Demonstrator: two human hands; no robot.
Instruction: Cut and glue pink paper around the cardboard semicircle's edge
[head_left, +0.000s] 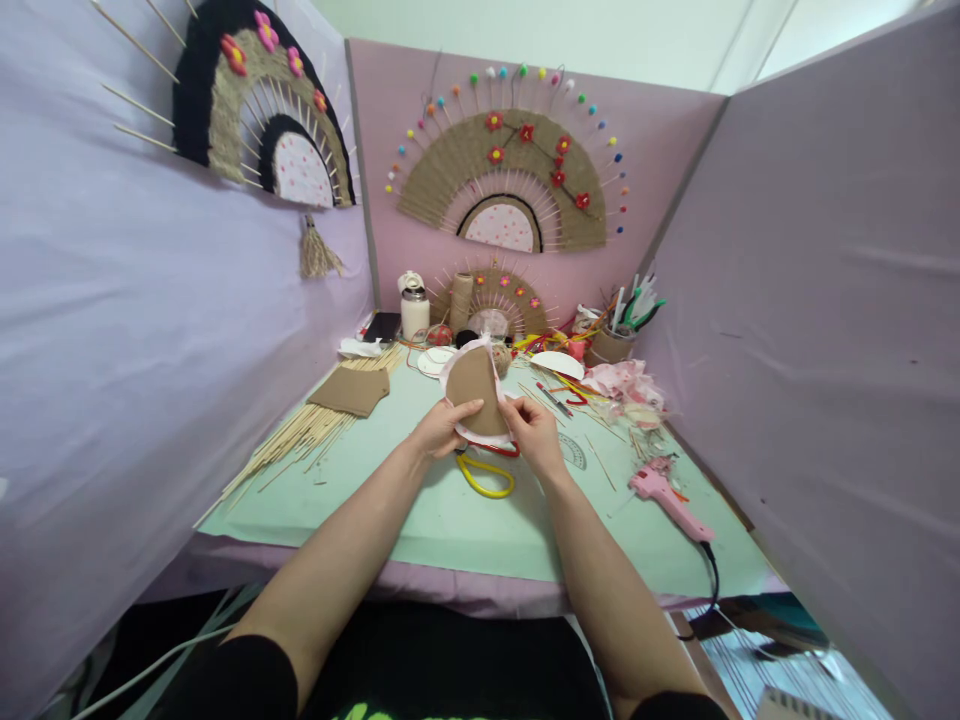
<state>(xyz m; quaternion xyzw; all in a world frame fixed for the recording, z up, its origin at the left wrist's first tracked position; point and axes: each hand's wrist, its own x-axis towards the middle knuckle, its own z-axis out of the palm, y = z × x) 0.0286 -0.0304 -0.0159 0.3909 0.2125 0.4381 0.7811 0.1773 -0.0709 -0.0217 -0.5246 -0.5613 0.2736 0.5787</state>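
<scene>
A half-round piece of brown cardboard is held up over the middle of the table, with pale pink-white fabric folded round its edge. My left hand grips its lower left side, thumb lying on the brown face. At the straight right edge, the fingers of my right hand pinch the fabric border. Just below the piece, scissors with yellow and red handles lie on the green table cover, partly hidden by the cardboard and my hands.
Thin wooden sticks lie at left under a cardboard offcut. At right are a pink glue gun, a clear protractor, a pen and fabric scraps. A white bottle and a tool pot stand behind. Decorated fans hang on the partitions.
</scene>
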